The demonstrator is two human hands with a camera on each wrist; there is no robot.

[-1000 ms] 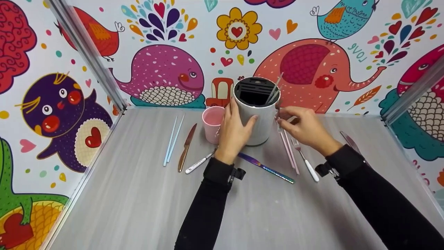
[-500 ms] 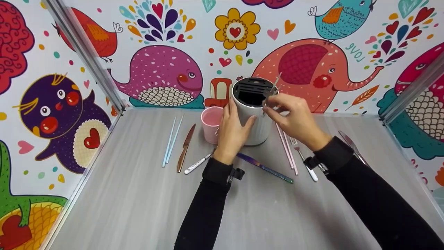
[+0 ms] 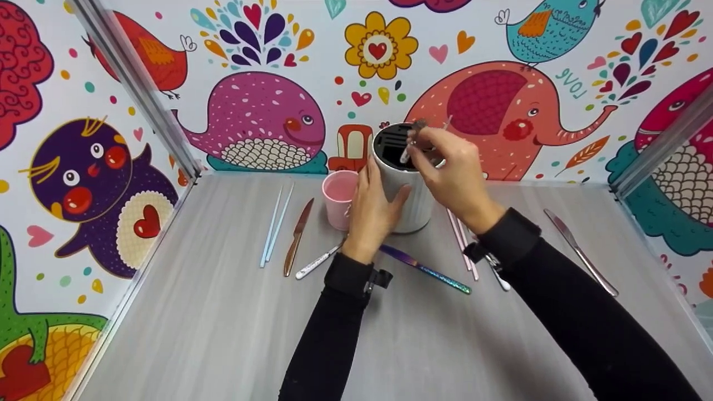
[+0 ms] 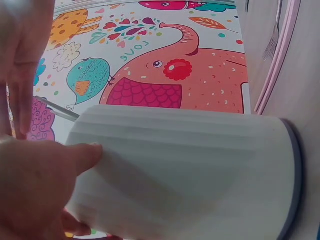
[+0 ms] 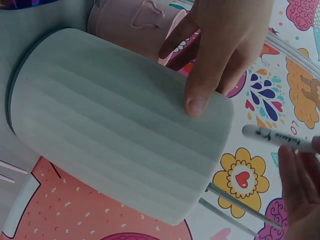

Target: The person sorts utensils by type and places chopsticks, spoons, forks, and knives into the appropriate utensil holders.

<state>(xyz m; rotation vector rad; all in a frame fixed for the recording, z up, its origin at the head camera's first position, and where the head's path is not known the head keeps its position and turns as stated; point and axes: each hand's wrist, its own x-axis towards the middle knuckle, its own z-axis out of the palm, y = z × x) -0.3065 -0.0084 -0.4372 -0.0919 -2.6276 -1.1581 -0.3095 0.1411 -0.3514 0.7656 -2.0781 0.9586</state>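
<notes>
Right hand (image 3: pixel 454 167): my thumb and fingers pinch
Left hand (image 3: pixel 374 216): my curved grip, thumb spread, left of that pinch
Black-sleeved right arm (image 3: pixel 585 314): slants rightward behind my pinch
Black-sleeved left arm (image 3: pixel 326 340): lies behind my other grip

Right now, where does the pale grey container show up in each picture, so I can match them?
Head: pale grey container just right of centre, upright on the table.
Left wrist: pale grey container sideways across the lower middle and right, base toward the right edge.
Right wrist: pale grey container slanting across the left and middle, base near the left edge.
Shared landmark: the left hand, holding it in all three.
</notes>
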